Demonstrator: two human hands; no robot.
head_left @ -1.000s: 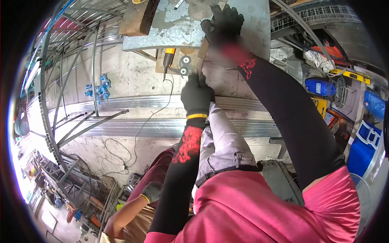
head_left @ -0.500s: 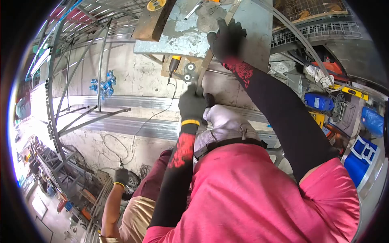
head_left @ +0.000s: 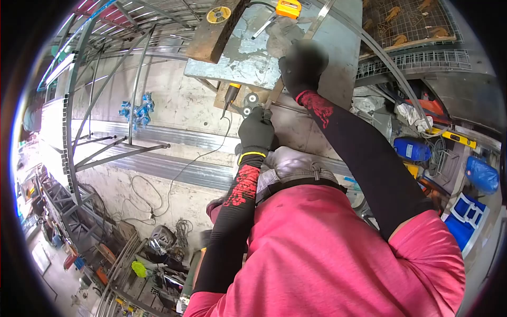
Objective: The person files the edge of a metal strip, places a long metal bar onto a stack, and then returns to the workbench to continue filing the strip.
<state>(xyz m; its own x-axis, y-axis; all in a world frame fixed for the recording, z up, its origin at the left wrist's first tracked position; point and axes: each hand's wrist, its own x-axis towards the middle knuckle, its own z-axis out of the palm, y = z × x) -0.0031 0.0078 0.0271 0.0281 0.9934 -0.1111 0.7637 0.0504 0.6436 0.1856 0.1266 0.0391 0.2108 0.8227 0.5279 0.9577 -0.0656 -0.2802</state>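
A long flat metal strip [head_left: 318, 20] runs from the far side of the steel-topped workbench [head_left: 237, 61] down over its near edge. My right hand [head_left: 302, 66], in a black glove, is closed over the strip on the bench top; the hand is blurred. My left hand [head_left: 257, 129], also in a black glove with a yellow cuff, grips the strip's lower end just below the bench edge, next to two small round wheels [head_left: 249, 103]. My pink shirt and grey trousers fill the lower part of the view.
A wooden block [head_left: 214, 31], a yellow tape measure [head_left: 218, 14] and an orange tool [head_left: 289, 8] lie on the bench. A yellow-handled power tool [head_left: 231, 95] hangs under it. Metal channels [head_left: 158, 140] and frames cover the floor at left; blue containers [head_left: 411, 150] stand at right.
The view has tilted, so the bench and both hands sit lower in frame. The co-worker's gloved arm at lower left has gone out of sight. Both hands stay on the strip.
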